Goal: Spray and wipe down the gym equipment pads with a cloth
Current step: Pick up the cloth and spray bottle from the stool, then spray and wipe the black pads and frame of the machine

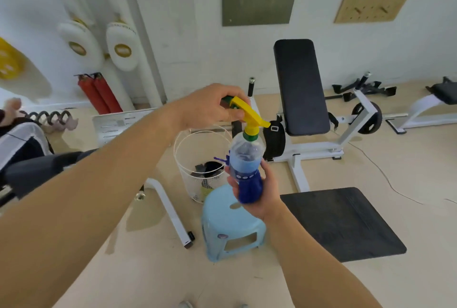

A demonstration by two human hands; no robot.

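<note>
We hold the spray bottle upright between both hands, in the air. Right hand grips the blue lower body, fingers wrapped round it. Left hand, above it, is curled over the yellow trigger head. Just below the right hand: a light blue stool. Below the left hand: a white wire basket with dark items we cannot identify. Beyond the hands, to the right, stands a bench with a black pad; right of the right hand, a black mat lies on the floor.
</note>
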